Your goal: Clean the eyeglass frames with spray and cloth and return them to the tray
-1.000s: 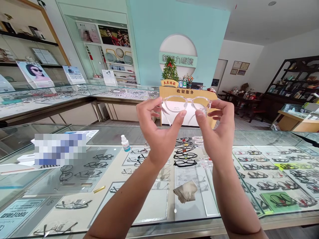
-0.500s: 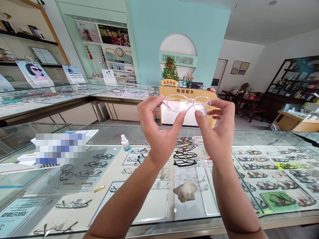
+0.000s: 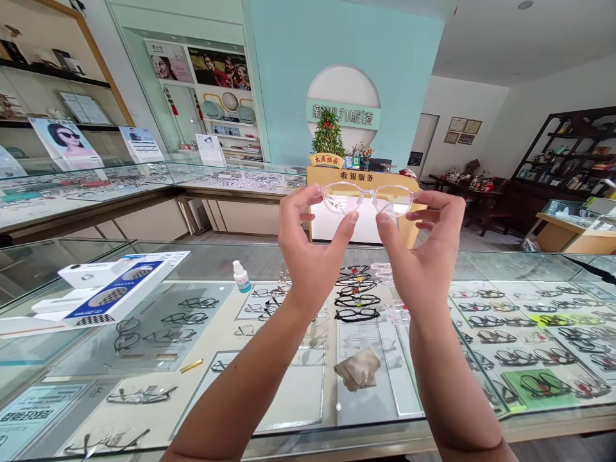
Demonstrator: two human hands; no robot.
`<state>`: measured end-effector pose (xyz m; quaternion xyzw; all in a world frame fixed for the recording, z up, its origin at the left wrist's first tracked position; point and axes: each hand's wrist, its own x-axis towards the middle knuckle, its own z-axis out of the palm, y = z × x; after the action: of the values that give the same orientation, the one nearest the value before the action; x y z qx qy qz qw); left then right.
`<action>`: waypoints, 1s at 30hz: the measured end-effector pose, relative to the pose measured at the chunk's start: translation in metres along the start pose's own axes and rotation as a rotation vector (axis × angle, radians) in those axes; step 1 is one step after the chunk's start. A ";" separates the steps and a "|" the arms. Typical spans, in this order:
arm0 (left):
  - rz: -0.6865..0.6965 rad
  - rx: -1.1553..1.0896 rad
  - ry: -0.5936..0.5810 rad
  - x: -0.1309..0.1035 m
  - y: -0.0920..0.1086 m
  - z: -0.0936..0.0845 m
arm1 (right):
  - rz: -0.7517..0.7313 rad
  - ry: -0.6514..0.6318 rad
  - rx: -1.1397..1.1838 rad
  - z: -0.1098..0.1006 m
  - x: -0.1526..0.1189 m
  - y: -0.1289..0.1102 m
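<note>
Clear-framed glasses (image 3: 368, 197) are raised above the glass counter, lenses facing me. My left hand (image 3: 312, 240) grips their left end, with its thumb close to the lower rim of the left lens. The right end is held by my right hand (image 3: 423, 240), its thumb near the lower rim of the right lens. Below the hands, a crumpled beige cloth (image 3: 359, 370) lies on the counter. Several dark-framed glasses (image 3: 357, 300) form a column between my forearms.
A small white bottle (image 3: 241, 277) stands on the counter left of my hands. Farther left lies an open white and blue box (image 3: 115, 292). The glass showcase (image 3: 543, 346) at right holds rows of glasses. Beyond is a wooden cashier desk (image 3: 315, 218) with a plant (image 3: 328, 138).
Both hands have shifted slightly right with the clear glasses. The glasses have turned a little, so the lenses face me more squarely.
</note>
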<state>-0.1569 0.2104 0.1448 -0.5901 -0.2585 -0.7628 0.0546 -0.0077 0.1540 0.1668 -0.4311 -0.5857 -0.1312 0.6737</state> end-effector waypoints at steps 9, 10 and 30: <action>-0.026 -0.006 0.000 -0.001 -0.005 0.000 | -0.009 -0.006 0.027 0.002 -0.002 0.001; -0.029 -0.008 0.003 -0.001 -0.006 0.000 | -0.015 -0.010 0.032 0.003 -0.002 0.001; -0.165 0.120 -0.082 -0.114 -0.066 -0.052 | 0.195 -0.185 0.141 0.027 -0.101 0.097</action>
<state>-0.1941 0.2182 0.0079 -0.5934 -0.3535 -0.7230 0.0162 0.0119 0.1982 0.0328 -0.4477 -0.6084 0.0165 0.6551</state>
